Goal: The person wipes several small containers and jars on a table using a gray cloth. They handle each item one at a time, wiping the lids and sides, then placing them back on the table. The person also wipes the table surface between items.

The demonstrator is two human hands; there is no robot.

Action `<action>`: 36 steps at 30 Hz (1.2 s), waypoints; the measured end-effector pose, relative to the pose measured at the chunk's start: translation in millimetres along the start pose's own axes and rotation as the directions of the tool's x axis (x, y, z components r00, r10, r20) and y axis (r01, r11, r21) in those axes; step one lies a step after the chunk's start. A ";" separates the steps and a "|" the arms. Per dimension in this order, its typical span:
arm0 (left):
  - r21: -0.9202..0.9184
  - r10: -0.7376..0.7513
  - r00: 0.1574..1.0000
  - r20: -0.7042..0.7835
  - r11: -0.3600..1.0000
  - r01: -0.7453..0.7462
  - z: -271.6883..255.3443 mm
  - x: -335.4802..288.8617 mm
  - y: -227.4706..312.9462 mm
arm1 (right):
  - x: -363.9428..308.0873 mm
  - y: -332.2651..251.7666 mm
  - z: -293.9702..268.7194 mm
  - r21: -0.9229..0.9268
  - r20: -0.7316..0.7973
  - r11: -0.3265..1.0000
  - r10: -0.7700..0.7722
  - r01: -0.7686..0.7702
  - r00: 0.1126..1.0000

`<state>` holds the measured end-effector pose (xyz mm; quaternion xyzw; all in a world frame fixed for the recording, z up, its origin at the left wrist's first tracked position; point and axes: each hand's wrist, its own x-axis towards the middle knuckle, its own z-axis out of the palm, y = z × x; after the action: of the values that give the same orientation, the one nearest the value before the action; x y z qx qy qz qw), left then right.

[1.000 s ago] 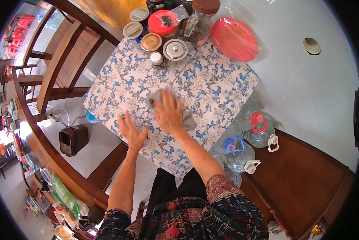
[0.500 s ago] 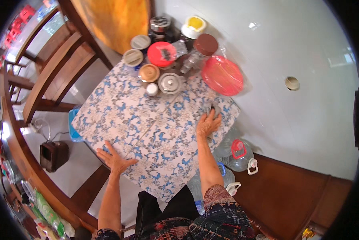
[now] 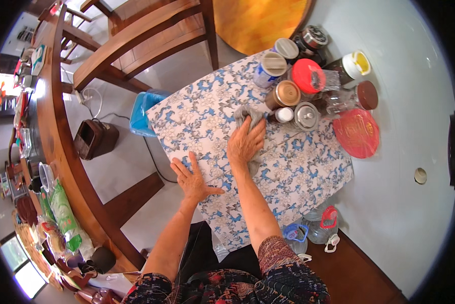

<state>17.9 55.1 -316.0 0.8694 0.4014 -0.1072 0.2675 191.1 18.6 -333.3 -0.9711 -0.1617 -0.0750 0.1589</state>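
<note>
My right hand (image 3: 243,144) presses a crumpled grey cloth (image 3: 246,112) onto the tabletop, the fingers over it. Some of the cloth shows beside the palm. The small square table has a white covering (image 3: 298,169) patterned with blue and grey flowers. Flat near its left edge lies my left hand (image 3: 191,183), fingers spread, holding nothing. Just beyond the right hand stand a small white-capped bottle (image 3: 284,115), a jar with a tan lid (image 3: 287,94) and a silver-lidded glass jar (image 3: 306,116).
More lidded jars, one with a red lid (image 3: 307,75), crowd the far corner, beside a red plastic-wrapped package (image 3: 356,133). A blue-lined bin (image 3: 147,109) and a wooden chair (image 3: 136,40) stand left. Large water bottles (image 3: 321,228) sit below the right edge, near the wall.
My right hand has carried the cloth from the table's right side to the middle, near the jars. The view has turned leftward, and my left hand still rests by the left edge.
</note>
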 end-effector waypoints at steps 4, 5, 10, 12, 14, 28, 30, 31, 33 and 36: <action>0.010 0.017 0.999 -0.043 1.000 -0.017 1.3 -1.8 1.0 | 34.7 -20.5 23.5 0.043 -0.052 0.995 -0.086 0.089 0.995; 0.014 0.035 0.998 -0.059 0.999 -0.034 2.7 -1.6 0.7 | 48.1 -21.1 28.2 0.035 -0.075 0.994 -0.099 0.101 0.992; 0.002 -0.015 0.999 -0.037 1.000 0.015 1.5 -0.3 1.9 | 91.4 -43.8 43.6 0.149 -0.097 0.964 -0.206 0.219 0.974; -0.020 -0.026 1.000 -0.004 0.999 0.026 0.5 0.3 0.1 | 89.0 -61.0 48.5 0.203 -0.072 0.914 -0.345 0.352 0.936; -0.030 -0.035 0.999 0.013 0.999 0.035 0.2 0.9 0.0 | 68.3 -86.1 50.3 0.275 -0.029 0.813 -0.526 0.513 0.850; -0.743 -0.252 0.967 -0.032 0.654 0.145 1.5 -68.8 -40.7 | -63.3 20.7 -53.8 0.545 0.327 0.520 -0.854 0.658 0.405; -0.885 -0.178 0.960 0.216 0.379 0.269 15.5 -79.5 -45.0 | -71.5 23.4 -50.1 0.583 0.323 0.434 -0.899 0.687 0.294; -0.873 -0.138 0.972 0.188 0.431 0.230 35.6 -81.7 -51.4 | -71.6 20.9 -41.3 0.590 0.290 0.365 -0.928 0.721 0.233; -0.855 -0.119 0.974 0.191 0.468 0.224 63.7 -83.4 -54.2 | -58.7 0.5 -26.7 0.546 0.250 0.321 -0.944 0.774 0.215; -0.855 -0.171 0.959 0.225 0.438 0.279 57.2 -80.4 -41.3 | -8.8 -61.1 9.9 0.402 0.179 0.461 -0.887 0.791 0.425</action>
<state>-64.4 -5.9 -347.2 0.5395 0.4960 0.0341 0.6796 163.1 74.1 -327.0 -0.7222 -0.6624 0.0585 0.1903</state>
